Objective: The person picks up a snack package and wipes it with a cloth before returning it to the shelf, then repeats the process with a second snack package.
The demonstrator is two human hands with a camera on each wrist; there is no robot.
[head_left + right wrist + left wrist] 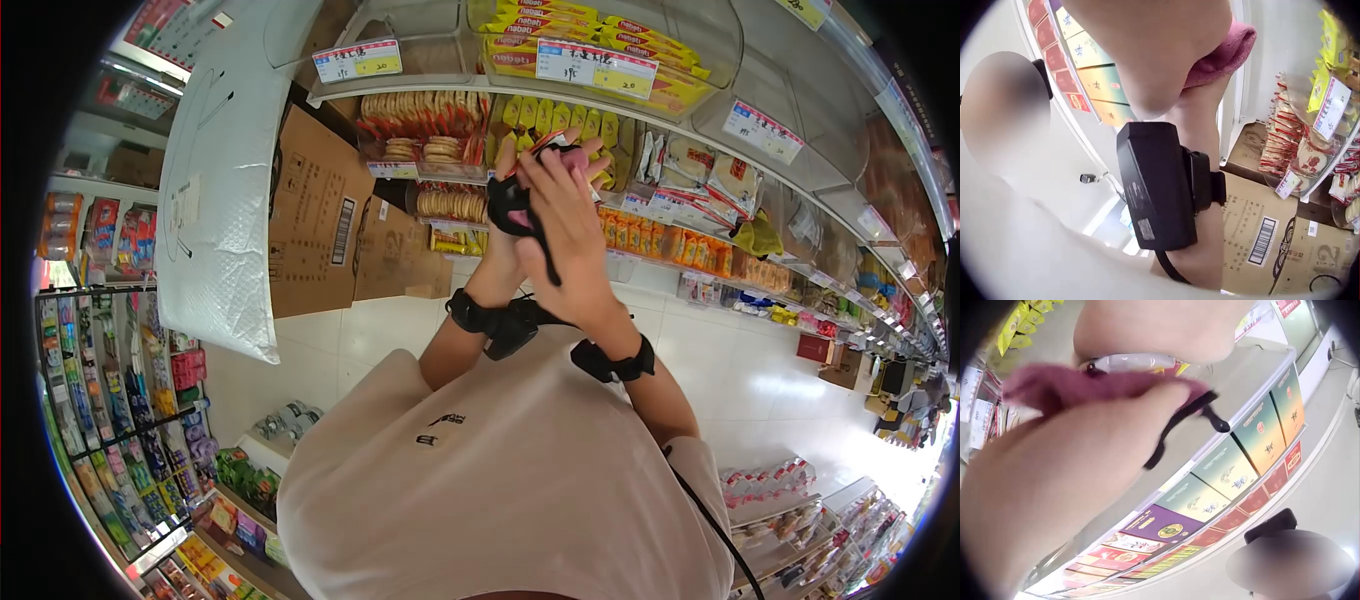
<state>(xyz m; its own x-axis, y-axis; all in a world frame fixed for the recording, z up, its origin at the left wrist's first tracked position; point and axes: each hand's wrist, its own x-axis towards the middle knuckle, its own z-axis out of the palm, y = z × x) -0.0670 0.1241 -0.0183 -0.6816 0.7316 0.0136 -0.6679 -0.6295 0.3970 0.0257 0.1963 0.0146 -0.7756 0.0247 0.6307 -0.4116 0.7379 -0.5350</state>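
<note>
A black and pink cloth item (512, 208) is between the two hands, held up before the lower shelves. Behind and under it, the left hand (505, 255) holds it, most of its fingers hidden. Across its front lies the right hand (572, 215), fingers long and nearly straight. Seen from the left wrist, the pink fuzzy cloth (1104, 387) has a black edge, with the left hand (1079, 456) against it and the right hand (1154, 328) above. In the right wrist view pink cloth (1229, 56) shows beside the right hand (1147, 56).
Shelves hold yellow snack packs (645, 45), round crackers (425, 112) and orange packs (635, 235). Cardboard boxes (318, 205) and a white padded sheet (218, 200) stand at the left. Boxed goods (1210, 475) line a shelf, and other racks (120, 430) are farther off.
</note>
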